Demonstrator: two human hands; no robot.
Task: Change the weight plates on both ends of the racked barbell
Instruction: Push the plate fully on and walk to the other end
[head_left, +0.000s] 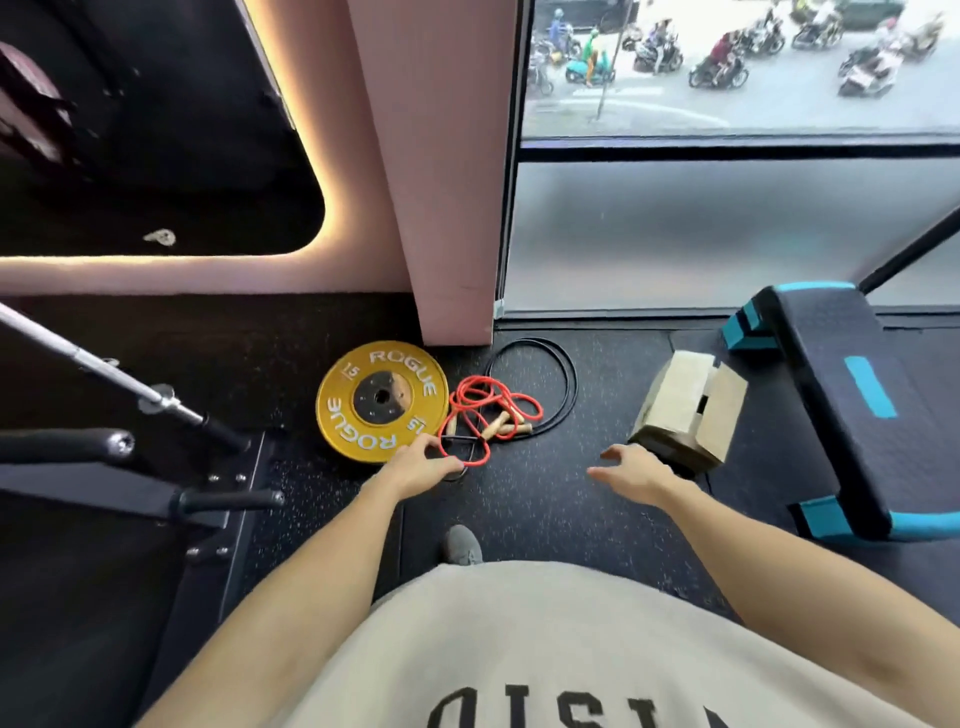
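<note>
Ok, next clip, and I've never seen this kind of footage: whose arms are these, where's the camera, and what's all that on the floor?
The single camera sits on a person's head, looking forward and down, so the arms are their own. The left hand reaches toward a yellow Rogue weight plate lying flat on the black gym floor; the right hand hangs open nearby. Neither holds anything. Beside the plate lie a red jump rope with wooden handles and a black cord loop, then a cardboard box and a blue-and-black aerobic step. At left, the bare barbell end juts out from the rack.
</note>
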